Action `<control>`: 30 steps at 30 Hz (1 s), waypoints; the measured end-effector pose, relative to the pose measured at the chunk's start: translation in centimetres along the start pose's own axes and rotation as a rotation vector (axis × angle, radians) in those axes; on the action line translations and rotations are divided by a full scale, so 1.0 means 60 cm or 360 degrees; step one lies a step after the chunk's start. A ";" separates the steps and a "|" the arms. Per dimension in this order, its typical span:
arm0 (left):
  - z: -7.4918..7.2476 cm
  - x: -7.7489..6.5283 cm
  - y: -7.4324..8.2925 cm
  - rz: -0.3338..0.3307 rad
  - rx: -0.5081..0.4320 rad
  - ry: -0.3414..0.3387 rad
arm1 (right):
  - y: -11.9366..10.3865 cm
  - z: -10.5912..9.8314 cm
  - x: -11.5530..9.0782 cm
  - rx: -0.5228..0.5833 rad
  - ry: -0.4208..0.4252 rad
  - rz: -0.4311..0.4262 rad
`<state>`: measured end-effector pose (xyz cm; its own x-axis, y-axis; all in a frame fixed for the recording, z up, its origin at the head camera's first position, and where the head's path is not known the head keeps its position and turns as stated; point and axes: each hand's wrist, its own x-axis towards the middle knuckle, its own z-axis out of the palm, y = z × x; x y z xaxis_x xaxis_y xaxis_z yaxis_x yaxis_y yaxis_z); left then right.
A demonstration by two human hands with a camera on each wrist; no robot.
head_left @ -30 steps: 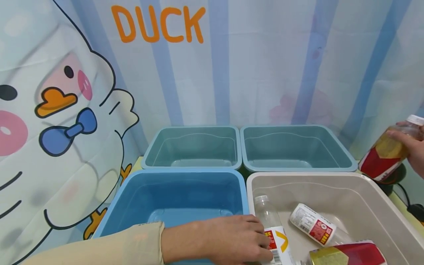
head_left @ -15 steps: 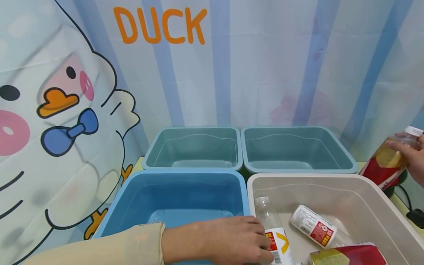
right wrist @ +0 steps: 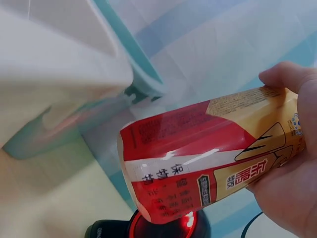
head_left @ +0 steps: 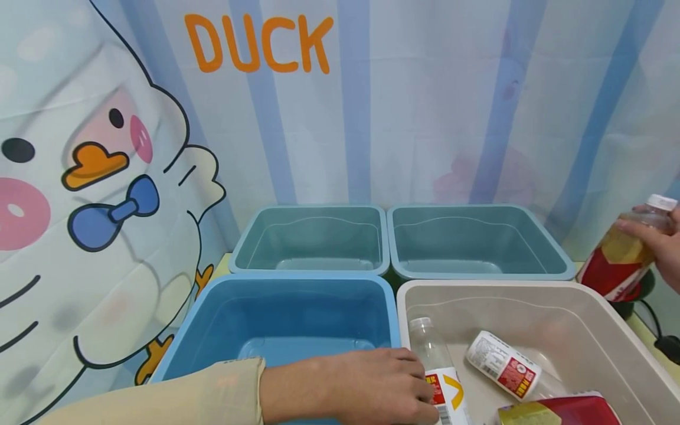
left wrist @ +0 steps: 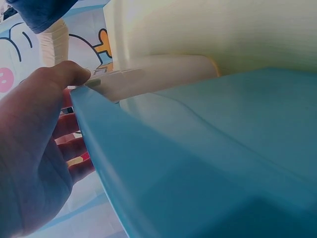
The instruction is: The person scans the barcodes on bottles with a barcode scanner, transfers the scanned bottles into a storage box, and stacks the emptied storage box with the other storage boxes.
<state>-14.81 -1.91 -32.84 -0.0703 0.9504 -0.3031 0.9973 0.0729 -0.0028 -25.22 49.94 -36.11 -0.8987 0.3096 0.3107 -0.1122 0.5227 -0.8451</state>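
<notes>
In the head view my right hand [head_left: 664, 245] holds a plastic bottle [head_left: 616, 260] with a white cap and a red and gold label. The fingers wrap its upper part, and the bottle is tilted with its base down to the left. In the right wrist view, that base sits in front of a black round device [right wrist: 190, 223] glowing red. My left hand [head_left: 372, 383] lies across the rim between the blue bin [head_left: 394, 307] and the beige bin [head_left: 478, 284]. Its thumb and fingers straddle the blue edge in the left wrist view. Whether the fingertips touch the nearby clear bottle [head_left: 429, 348] is unclear.
Inside the beige bin lie a white-labelled bottle [head_left: 504, 366] and a red and gold one [head_left: 563, 411]. Two teal bins, left [head_left: 310, 208] and right [head_left: 457, 208], stand behind. A black cable [head_left: 650, 313] runs at the right. A duck-printed curtain [head_left: 414, 88] hangs at the back.
The bottle in my right hand has moved slightly down and turned a little. My left hand stays on the rim. The head view has tilted up a touch.
</notes>
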 end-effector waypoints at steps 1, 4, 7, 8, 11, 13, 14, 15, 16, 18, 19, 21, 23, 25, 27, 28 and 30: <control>0.000 0.000 0.000 -0.0002 0.0000 0.0001 | -0.005 0.000 0.001 -0.0059 0.0012 0.0005; 0.000 0.000 0.000 -0.0002 0.0004 0.0003 | -0.024 0.002 0.003 -0.0196 0.0038 0.0033; -0.001 -0.001 0.000 -0.0004 -0.0001 0.0002 | -0.047 0.005 0.003 -0.0242 0.0013 0.0069; -0.001 -0.001 0.000 -0.0004 -0.0003 0.0001 | -0.055 0.006 0.004 -0.0254 -0.0007 0.0073; -0.001 -0.002 -0.001 -0.0007 -0.0005 -0.0002 | -0.077 0.010 0.005 -0.0260 -0.0073 0.0074; -0.001 -0.001 -0.002 -0.0011 0.0001 -0.0008 | -0.091 0.015 0.006 -0.0288 -0.0094 0.0051; -0.001 -0.001 -0.002 -0.0013 0.0001 -0.0012 | -0.098 0.017 0.006 -0.0289 -0.0100 0.0033; -0.001 -0.001 -0.002 -0.0013 0.0000 -0.0012 | -0.105 0.020 0.006 -0.0292 -0.0105 0.0021; -0.001 -0.001 -0.002 -0.0013 -0.0006 -0.0014 | -0.112 0.023 0.006 -0.0315 -0.0107 0.0003; -0.001 -0.001 -0.002 -0.0011 -0.0017 -0.0012 | -0.126 0.030 0.005 -0.0382 -0.0120 -0.0038; 0.000 -0.001 -0.002 -0.0009 -0.0027 -0.0008 | -0.133 0.034 0.004 -0.0423 -0.0128 -0.0065; 0.001 -0.001 -0.003 -0.0009 -0.0046 0.0000 | -0.146 0.043 0.001 -0.0514 -0.0138 -0.0131; 0.002 -0.001 -0.003 -0.0008 -0.0048 0.0007 | -0.158 0.054 -0.001 -0.0604 -0.0137 -0.0231; 0.002 -0.002 -0.003 -0.0011 -0.0052 0.0011 | -0.169 0.066 -0.004 -0.0670 -0.0123 -0.0351; 0.003 -0.002 -0.002 -0.0009 -0.0051 0.0014 | -0.179 0.077 -0.006 -0.0705 -0.0110 -0.0469; 0.003 -0.002 -0.002 -0.0008 -0.0049 0.0016 | -0.185 0.083 -0.007 -0.0718 -0.0108 -0.0524; 0.003 -0.002 -0.002 -0.0009 -0.0049 0.0019 | -0.195 0.093 -0.008 -0.0725 -0.0119 -0.0620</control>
<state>-14.92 -2.09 -32.97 -0.0761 0.9534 -0.2919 0.9959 0.0871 0.0249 -25.86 39.26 -28.76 -0.8571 -0.0211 0.5147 -0.2610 0.8792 -0.3986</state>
